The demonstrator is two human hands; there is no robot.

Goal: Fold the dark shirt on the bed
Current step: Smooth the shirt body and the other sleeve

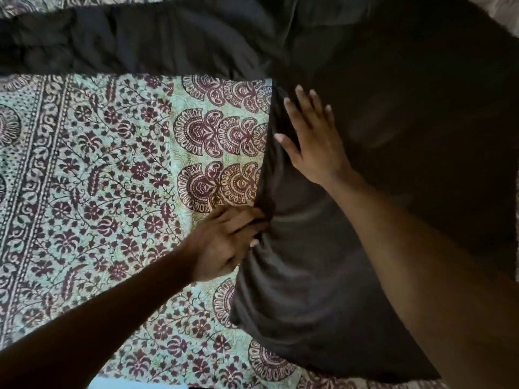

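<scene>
The dark shirt (pixel 393 122) lies spread over the right side and top of the bed, one long sleeve (pixel 118 43) stretched out to the left along the top. My left hand (pixel 227 242) pinches the shirt's left side edge, and the cloth bunches at my fingers. My right hand (pixel 311 136) rests flat on the shirt just right of that edge, fingers spread and pointing away from me. My right forearm covers part of the shirt's lower right.
A patterned bedspread (pixel 98 178) in pale green with maroon flowers covers the bed to the left of and below the shirt. The bed's near edge runs along the bottom of the view.
</scene>
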